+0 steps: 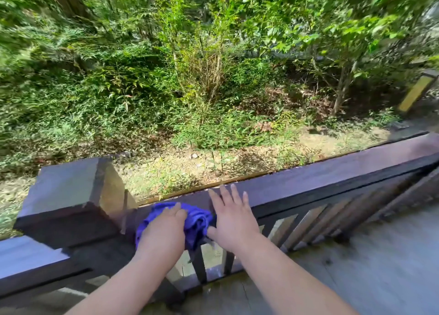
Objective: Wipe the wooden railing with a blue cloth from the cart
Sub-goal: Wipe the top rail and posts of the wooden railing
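Blue cloth point(198, 221) bunched on wooden railing point(308, 180), left hand point(164, 230) grasping it with curled fingers, right hand point(231, 217) flat, fingers straight

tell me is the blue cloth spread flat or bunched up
Bunched up: the blue cloth lies in crumpled folds on the railing under the left hand.

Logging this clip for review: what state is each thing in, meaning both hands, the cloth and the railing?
blue cloth, bunched up on the railing, partly under the left hand.
left hand, grips the cloth.
right hand, flat on the railing, fingers spread, holding nothing.
wooden railing, nothing on it right of the hands.
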`<action>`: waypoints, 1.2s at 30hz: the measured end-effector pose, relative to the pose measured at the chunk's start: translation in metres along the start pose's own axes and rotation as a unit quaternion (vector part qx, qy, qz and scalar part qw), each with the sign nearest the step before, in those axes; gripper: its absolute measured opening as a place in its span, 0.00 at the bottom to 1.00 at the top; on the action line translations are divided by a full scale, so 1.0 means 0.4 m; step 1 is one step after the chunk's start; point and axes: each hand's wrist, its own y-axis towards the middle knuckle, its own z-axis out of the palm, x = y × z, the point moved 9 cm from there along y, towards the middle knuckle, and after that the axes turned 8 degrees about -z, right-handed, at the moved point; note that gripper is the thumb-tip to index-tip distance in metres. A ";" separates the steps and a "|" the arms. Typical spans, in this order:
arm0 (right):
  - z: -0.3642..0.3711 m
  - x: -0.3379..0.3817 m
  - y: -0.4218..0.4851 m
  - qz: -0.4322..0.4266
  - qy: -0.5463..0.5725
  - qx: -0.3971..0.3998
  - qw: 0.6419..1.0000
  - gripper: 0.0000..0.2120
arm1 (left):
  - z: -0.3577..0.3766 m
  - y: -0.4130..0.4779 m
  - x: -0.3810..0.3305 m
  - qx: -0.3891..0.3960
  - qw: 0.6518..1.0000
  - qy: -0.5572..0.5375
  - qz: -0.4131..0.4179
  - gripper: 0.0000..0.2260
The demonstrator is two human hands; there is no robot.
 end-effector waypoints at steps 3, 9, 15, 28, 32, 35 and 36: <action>0.006 -0.061 -0.001 0.005 -0.013 0.010 1.000 0.51 | 0.010 0.032 -0.044 0.001 0.999 -0.028 0.015 0.29; 0.003 -0.186 0.010 0.001 -0.024 0.030 0.999 0.55 | 0.018 0.092 -0.158 0.004 0.998 -0.032 0.057 0.27; -0.011 -0.294 0.039 -0.033 -0.051 0.040 0.997 0.61 | 0.035 0.150 -0.286 0.022 0.992 -0.031 0.119 0.28; -0.067 -0.583 -0.021 0.011 -0.074 0.053 0.996 0.55 | 0.096 0.231 -0.634 0.042 0.970 -0.026 0.239 0.23; -0.093 -0.698 -0.050 0.009 -0.072 0.048 0.996 0.53 | 0.100 0.238 -0.746 0.033 0.970 -0.027 0.239 0.21; -0.111 -0.788 -0.072 0.004 -0.067 0.033 0.997 0.50 | 0.096 0.244 -0.823 0.020 0.977 -0.051 0.207 0.20; -0.115 -0.818 -0.081 0.000 -0.065 0.030 0.997 0.50 | 0.097 0.245 -0.851 0.014 0.979 -0.055 0.195 0.20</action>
